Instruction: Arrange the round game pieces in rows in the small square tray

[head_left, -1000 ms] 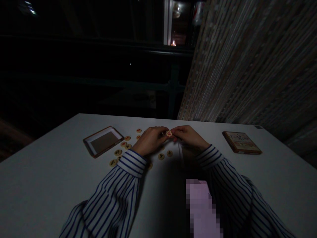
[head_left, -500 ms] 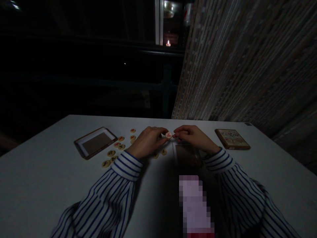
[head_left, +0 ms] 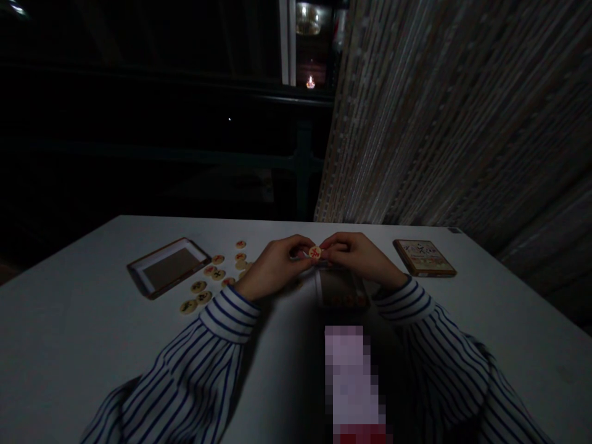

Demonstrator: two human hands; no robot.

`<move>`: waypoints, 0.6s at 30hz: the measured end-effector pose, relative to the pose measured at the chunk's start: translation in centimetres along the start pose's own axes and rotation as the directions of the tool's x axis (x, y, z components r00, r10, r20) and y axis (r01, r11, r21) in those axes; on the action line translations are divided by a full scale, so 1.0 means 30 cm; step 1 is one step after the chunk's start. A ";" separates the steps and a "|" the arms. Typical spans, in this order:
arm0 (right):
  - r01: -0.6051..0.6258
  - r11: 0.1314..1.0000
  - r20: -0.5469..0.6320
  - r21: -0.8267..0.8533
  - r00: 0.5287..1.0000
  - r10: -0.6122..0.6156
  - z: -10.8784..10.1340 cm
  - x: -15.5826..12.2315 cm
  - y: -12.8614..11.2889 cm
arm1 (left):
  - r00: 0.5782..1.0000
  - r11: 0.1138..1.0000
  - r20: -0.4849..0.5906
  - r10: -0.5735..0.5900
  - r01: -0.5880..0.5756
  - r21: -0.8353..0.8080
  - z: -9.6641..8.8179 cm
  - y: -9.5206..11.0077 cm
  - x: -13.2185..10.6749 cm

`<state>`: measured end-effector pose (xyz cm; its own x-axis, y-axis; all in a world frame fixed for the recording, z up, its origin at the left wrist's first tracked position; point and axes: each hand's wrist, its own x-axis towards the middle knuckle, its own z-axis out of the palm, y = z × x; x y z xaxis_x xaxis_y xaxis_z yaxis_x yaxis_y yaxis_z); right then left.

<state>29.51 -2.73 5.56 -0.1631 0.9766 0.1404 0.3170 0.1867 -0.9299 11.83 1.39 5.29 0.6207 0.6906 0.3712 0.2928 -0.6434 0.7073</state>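
So rn the L hand [head_left: 283,264] has thumb + index pinched nearly closed on a round pc w/ a red character [head_left: 315,252], dead center of the frame, face toward the cam. R hand [head_left: 355,256] has its fingertips bunched up at the pc's other edge, can't tell if they're gripping it too. Dark tray [head_left: 340,282] just below, more loose pcs [head_left: 198,287] left of center, another open tray [head_left: 169,269] beside them, closed box [head_left: 424,258] at mid right, all on a white table [head_left: 83,333]
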 end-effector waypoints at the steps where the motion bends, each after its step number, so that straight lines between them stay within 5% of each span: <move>1: 0.006 1.000 0.009 -0.001 1.000 -0.006 -0.005 -0.003 -0.002 | 0.999 0.998 0.004 -0.035 0.035 -0.054 0.004 0.001 0.001; 9: 0.008 1.000 0.055 -0.023 0.998 -0.007 -0.023 -0.014 -0.011 | 0.978 0.908 0.117 -0.175 0.206 -0.366 0.007 0.015 0.007; 18: 0.016 0.997 0.065 -0.076 0.998 -0.011 -0.030 -0.023 -0.024 | 0.956 0.835 0.200 -0.215 0.286 -0.470 0.007 0.016 0.003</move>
<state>30.23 -3.43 6.46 -0.2270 0.9654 0.1281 0.3845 0.2097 -0.8990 12.18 1.07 5.55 0.6760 0.7322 0.0824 0.0805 -0.1846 0.9795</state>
